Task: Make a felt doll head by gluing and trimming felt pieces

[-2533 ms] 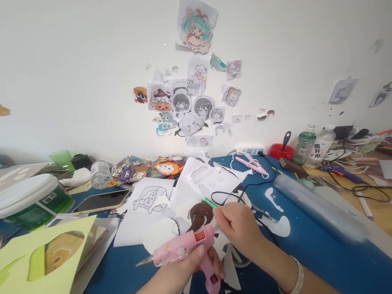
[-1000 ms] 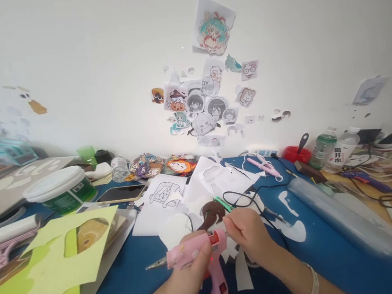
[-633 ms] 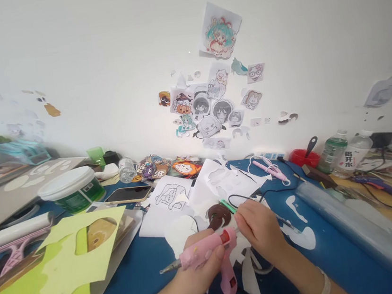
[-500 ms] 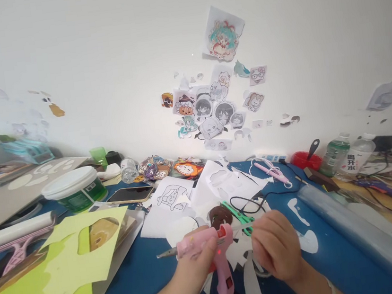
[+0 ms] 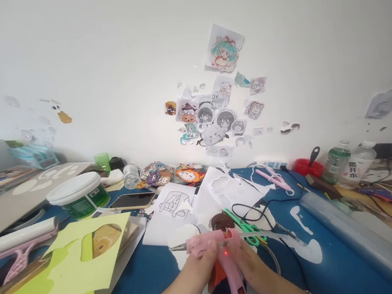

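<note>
A pink hot glue gun [image 5: 233,276] is held between my two hands, its metal nozzle pointing left and a red light lit on its side. My left hand [image 5: 206,262] is closed around the barrel. At the rear, my right hand [image 5: 251,264] is closed against the body near the handle, its fingers partly hidden. From the back of the gun a clear glue stick [image 5: 256,233] sticks out to the right. Just behind the gun lie green-handled scissors [image 5: 243,222] and a brown cut-out piece [image 5: 221,220], partly covered by it.
Left are yellow-green cut sheets [image 5: 70,262], a paint roller [image 5: 26,237], a white-lidded tub [image 5: 77,190] and a phone [image 5: 133,201]. Behind lie printed drawings [image 5: 174,202]. To the right are a clear plastic roll [image 5: 356,232], bottles [image 5: 358,163] and a black cord [image 5: 297,258].
My right hand has moved left from the glue stick's end onto the glue gun. More of the stick shows behind it. The view has tilted slightly up.
</note>
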A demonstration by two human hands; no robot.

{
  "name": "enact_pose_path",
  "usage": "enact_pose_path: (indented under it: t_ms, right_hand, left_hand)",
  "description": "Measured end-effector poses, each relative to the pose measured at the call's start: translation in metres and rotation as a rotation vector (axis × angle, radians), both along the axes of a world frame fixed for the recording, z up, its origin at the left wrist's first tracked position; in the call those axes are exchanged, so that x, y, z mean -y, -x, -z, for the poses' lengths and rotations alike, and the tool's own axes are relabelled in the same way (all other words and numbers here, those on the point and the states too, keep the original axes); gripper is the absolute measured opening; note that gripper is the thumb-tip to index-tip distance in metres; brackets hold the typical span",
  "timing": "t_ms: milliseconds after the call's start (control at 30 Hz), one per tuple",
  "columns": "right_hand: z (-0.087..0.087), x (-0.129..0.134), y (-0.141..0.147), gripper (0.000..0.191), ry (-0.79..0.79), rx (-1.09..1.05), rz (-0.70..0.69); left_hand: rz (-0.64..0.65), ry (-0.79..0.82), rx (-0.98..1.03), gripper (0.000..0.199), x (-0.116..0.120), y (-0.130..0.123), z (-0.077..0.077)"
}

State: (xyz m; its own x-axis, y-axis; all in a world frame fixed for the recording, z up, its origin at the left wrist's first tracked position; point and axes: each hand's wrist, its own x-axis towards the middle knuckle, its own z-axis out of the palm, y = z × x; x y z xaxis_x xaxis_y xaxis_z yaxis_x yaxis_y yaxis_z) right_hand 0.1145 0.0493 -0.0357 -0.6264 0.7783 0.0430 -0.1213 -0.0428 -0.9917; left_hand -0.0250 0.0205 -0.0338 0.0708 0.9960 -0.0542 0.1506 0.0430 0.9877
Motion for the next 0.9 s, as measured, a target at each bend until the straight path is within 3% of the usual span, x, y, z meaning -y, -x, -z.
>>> enact_pose_path:
  t_ms: [100, 167, 333, 433, 567, 667, 900]
  right_hand:
    - [0.003, -0.005, -0.004, 0.055, 0.058, -0.067, 0.190]
    - [0.001, -0.013, -0.008, 0.054, 0.107, -0.175, 0.280]
    - [-0.015, -0.039, -0.023, 0.048, 0.196, -0.453, 0.385]
    - [-0.017, -0.049, -0.029, 0.046, 0.197, -0.488, 0.352]
    - [-0.010, -0.050, -0.026, 0.035, 0.186, -0.420, 0.339]
    - [-0.008, -0.048, -0.022, 0.032, 0.193, -0.368, 0.343]
    - [-0.013, -0.043, -0.021, 0.038, 0.149, -0.315, 0.348]
  left_hand:
    - [0.179, 0.026, -0.037, 0.059, 0.000, 0.003, -0.007]
    - [0.203, -0.009, -0.203, 0.052, -0.001, 0.007, -0.018]
    - [-0.131, -0.166, -1.045, 0.036, -0.005, 0.027, -0.044]
    - [-0.164, -0.127, -1.319, 0.034, -0.007, 0.037, -0.046]
    - [-0.023, -0.023, -1.384, 0.055, -0.006, 0.035, -0.039]
    - [-0.006, -0.026, -1.411, 0.068, -0.006, 0.029, -0.031]
    - [-0.004, -0.027, -1.449, 0.064, -0.008, 0.023, -0.026]
